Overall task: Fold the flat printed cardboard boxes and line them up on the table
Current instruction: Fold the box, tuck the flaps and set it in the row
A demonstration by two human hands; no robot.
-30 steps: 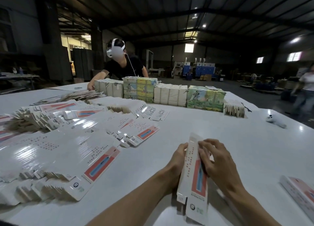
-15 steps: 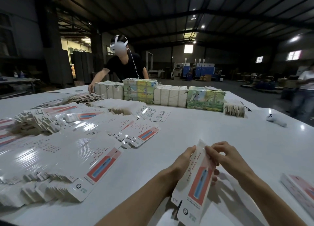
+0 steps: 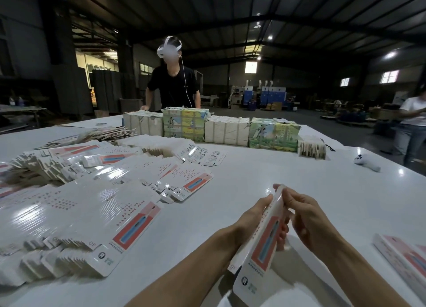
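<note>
- Flat blanks point(image 3: 76, 214): fanned heaps on the left of the table point(image 3: 299, 175), overlapped so single sheets could be slid off.
- Left hand point(image 3: 252, 215): fingers curled round one long edge of a carton point(image 3: 265, 240), bracing it.
- Carton: held clear of the table at front centre and tilted on end. It was apparently part-opened into a sleeve, though its top was blurred.
- Right hand point(image 3: 309, 219): fingertips pinching the opposite edge, probably to squeeze it square.
- Finished boxes point(image 3: 404, 257): lying at the right edge, likely the start of the row.
</note>
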